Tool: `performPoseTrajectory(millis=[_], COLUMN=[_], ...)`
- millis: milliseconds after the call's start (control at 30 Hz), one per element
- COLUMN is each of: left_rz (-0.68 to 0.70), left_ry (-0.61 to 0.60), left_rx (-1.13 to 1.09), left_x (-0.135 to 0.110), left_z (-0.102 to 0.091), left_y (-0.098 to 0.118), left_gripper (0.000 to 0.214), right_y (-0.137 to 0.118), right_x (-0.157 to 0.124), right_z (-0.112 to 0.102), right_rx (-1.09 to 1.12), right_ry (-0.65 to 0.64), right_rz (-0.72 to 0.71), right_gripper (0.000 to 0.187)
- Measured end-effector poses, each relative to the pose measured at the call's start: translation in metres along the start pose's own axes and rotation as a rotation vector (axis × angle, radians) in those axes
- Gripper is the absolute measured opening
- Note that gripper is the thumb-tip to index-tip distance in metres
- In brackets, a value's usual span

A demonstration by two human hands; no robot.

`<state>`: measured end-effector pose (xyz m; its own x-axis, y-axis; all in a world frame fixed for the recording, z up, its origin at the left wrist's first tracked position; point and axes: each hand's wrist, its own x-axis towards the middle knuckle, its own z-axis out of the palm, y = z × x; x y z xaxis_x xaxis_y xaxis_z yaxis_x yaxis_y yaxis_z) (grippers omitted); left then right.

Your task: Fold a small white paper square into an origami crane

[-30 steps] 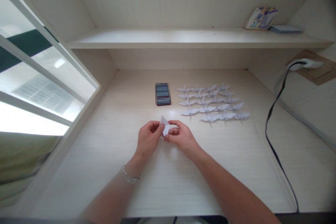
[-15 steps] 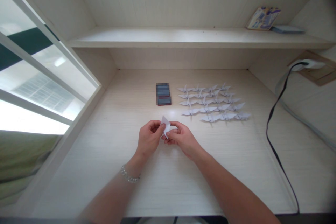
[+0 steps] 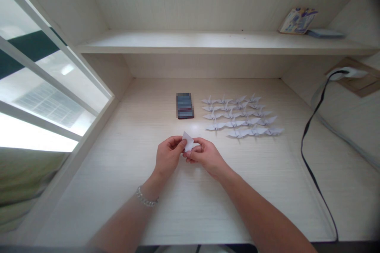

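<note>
**Rows of paper birds [image 3: 230, 115] finished, one white paper piece [image 3: 189, 141] part-folded**

Taking the white paper piece as the clock's centre, the paper birds stand at 2 o'clock on the table [image 3: 124, 134] in about five rows, wings spread, apparently complete. The piece itself is a small, flat-looking folded shape with no wings or neck showing, so its folding looks unfinished; which folds remain I cannot tell.

The left hand [image 3: 168, 153], at 8 o'clock, pinches it between thumb and fingers. The right hand [image 3: 208, 159], at 4 o'clock, holds its lower edge with thumb and fingers nearly closed. A dark rectangular object [image 3: 185, 106] lies at 12 o'clock, its surface pixelated.

Compared with half a second ago, the right thumb sits slightly lower and further toward 9 o'clock, covering the paper's bottom tip, which showed then. The birds and the dark rectangular object look unmoved.
</note>
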<state>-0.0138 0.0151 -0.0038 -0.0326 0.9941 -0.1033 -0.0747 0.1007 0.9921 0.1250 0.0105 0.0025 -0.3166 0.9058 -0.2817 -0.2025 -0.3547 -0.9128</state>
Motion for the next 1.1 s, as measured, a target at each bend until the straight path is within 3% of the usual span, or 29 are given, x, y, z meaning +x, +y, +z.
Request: performPoseTrajectory(millis=[233,433,900,1100], left_rz=[-0.023,-0.003,0.038,0.050], left_ry=[0.011,0.079,0.130,0.128], left_rx=[-0.025,0.062,0.128,0.131], left_x=[0.000,0.000,0.000,-0.003], left_z=[0.001,0.001,0.000,0.001], left_y=[-0.003,-0.004,-0.002,0.002], left_gripper=[0.028,0.029,0.030,0.030], right_y=[0.002,0.000,-0.008,-0.001], right_x=[0.001,0.001,-0.003,0.002], right_z=[-0.002,-0.002,-0.007,-0.003], right_rx=[-0.058,-0.092,-0.037,-0.020], right_ry=[0.036,-0.028,-0.148,0.002], right_rz=[-0.006,-0.002,0.034,0.018], right_gripper=[0.033,0.030,0.044,0.028])
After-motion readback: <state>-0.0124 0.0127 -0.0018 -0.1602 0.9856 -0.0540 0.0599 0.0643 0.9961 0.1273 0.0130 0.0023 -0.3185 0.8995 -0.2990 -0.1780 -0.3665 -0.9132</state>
